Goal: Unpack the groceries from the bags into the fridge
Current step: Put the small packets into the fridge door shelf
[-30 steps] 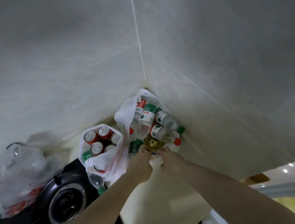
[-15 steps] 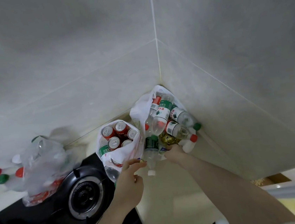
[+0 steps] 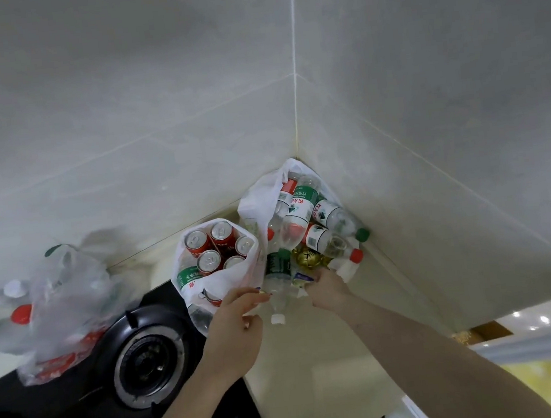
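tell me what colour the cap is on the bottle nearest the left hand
White: the cap of the clear bottle beside the left hand, in the head view.

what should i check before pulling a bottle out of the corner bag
1. Right hand has a hold at the mouth of the corner bag: cannot tell, its fingers are hidden.
2. Left hand free to take a bottle: ok, it holds nothing.
3. Bottles stable: not ok, they lie heaped, and the white-capped bottle points out of the opening.
4. Bag of cans upright: ok, the cans stand on end.
5. Stove burner off: ok, no flame shows.
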Demonstrator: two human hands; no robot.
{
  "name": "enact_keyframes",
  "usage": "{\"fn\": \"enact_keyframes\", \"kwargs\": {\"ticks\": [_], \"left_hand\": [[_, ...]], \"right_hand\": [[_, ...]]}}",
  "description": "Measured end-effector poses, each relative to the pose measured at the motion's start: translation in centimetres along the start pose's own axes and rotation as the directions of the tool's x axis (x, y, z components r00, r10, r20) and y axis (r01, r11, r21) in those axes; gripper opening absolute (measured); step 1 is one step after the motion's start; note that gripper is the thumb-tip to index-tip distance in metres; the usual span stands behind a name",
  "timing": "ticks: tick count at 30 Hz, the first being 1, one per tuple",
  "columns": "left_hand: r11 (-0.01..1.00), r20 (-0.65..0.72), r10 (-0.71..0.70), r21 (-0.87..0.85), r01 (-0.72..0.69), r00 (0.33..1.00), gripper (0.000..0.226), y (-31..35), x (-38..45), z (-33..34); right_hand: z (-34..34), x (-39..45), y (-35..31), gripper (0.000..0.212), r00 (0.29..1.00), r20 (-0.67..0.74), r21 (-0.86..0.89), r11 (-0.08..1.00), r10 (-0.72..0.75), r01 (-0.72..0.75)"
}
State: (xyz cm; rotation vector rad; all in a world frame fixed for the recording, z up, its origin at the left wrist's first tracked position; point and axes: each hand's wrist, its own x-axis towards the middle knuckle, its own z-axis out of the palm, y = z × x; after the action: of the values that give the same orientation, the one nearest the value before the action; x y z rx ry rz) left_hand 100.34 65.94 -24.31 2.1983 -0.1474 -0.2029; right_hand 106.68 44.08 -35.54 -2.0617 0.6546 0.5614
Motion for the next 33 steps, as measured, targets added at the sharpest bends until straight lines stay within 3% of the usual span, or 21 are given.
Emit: {"fn": "enact_keyframes", "kwargs": {"ticks": [3,9,14,19,23,27,33], "left_hand": [[0.999,-0.022,-0.029,-0.04,0.028,0.999,0.061,0.3,-0.6,-0.5],[0.993,-0.046,-0.081,-0.085,0.077,0.996,0.06,0.3,-2.1,-1.5],[0.991,-0.042,-0.076,-0.117,0.071,0.996,0.059,0.4,-3.2,-1.9],[0.984,-0.02,-0.052,-0.171,0.048,0.998,0.063,0.8,-3.5,-1.5],[0.971,0.069,-0.029,-0.235,0.044,0.997,0.06,1.7,-3.3,-0.6],[0.97,0.166,0.061,-0.244,-0.019,0.984,0.044,4.2,-3.1,0.9],[0.937,0.253,0.301,-0.259,-0.236,0.919,0.04,10.8,-4.4,4.1]], "right_hand": [[0.9,0.5,-0.8,0.025,0.997,-0.064,-0.07,0.997,0.04,-0.044],[1.7,1.2,-1.3,0.025,0.984,-0.13,-0.044,0.991,0.119,-0.126],[0.8,0.2,-0.9,0.011,0.985,-0.128,0.139,0.986,0.113,-0.095],[-1.6,-4.4,1.3,0.003,0.965,-0.248,0.291,0.957,0.085,-0.009],[-4.1,-10.0,3.4,0.011,0.947,-0.294,0.444,0.896,0.129,0.016],[-7.1,-16.8,5.8,0.005,0.896,-0.388,0.596,0.801,0.217,0.064],[-11.9,-26.9,9.7,0.02,0.844,-0.461,0.723,0.667,0.273,0.179]]}}
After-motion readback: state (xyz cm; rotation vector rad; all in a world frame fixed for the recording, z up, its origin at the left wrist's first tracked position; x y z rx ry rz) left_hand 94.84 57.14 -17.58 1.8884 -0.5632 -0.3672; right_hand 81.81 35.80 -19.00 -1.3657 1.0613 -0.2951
